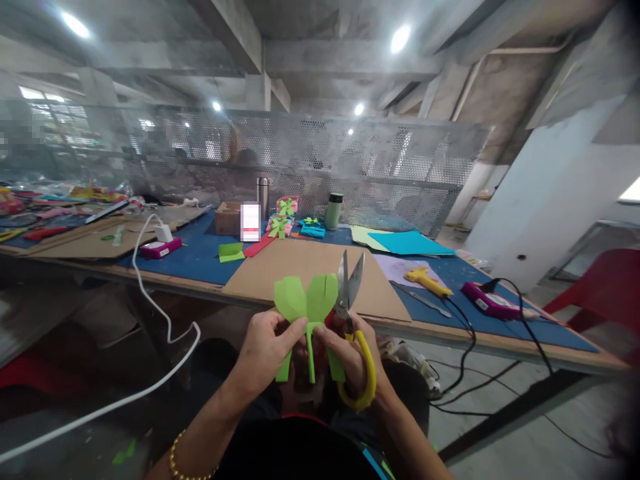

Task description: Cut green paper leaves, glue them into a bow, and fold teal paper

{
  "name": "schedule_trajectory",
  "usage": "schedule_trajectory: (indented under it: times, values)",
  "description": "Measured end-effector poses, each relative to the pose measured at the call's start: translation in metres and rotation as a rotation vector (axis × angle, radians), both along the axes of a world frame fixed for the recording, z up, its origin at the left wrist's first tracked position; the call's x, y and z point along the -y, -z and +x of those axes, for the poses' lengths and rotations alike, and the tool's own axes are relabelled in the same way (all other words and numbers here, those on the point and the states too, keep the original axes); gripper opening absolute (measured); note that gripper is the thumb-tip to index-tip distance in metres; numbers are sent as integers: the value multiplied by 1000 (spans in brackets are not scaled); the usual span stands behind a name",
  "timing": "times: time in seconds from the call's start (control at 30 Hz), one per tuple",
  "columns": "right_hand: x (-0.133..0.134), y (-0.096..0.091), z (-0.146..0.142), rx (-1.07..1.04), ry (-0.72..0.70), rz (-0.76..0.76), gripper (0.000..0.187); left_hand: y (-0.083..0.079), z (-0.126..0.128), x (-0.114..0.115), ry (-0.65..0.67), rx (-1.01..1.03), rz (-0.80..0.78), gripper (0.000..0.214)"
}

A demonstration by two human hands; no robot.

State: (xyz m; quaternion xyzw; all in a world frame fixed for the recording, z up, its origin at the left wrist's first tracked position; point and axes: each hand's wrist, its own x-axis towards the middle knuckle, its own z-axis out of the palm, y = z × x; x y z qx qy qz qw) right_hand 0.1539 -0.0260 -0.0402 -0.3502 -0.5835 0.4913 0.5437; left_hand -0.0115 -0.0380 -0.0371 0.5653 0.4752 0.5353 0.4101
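Between my hands, in front of the table's near edge, is a bright green paper cutout with rounded petals on top and strips hanging below. My left hand pinches its left side between thumb and fingers. With thumb and fingers, my right hand holds the right side of the paper. The same hand also carries scissors with yellow handles; their metal blades point upward and stand apart, beside the right petal. The fingers behind the paper are partly hidden.
A brown cardboard sheet lies on the blue table. To the right are a yellow glue gun, tweezers and a purple power strip. Green paper bows, a green bottle and a cardboard box stand behind. A white cable hangs at left.
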Motion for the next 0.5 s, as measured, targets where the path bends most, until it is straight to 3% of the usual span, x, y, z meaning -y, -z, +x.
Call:
schedule_trajectory:
  times: [0.13,0.3,0.5]
  values:
    - [-2,3,1,-8,-34,-3,34,-1,-2,1,135,123,-95,33]
    - [1,-9,11,115,-71,43,32,-11,-10,0,284,153,-123,32]
    - [2,-26,20,140,-192,37,32,-16,-9,1,319,207,-7,40]
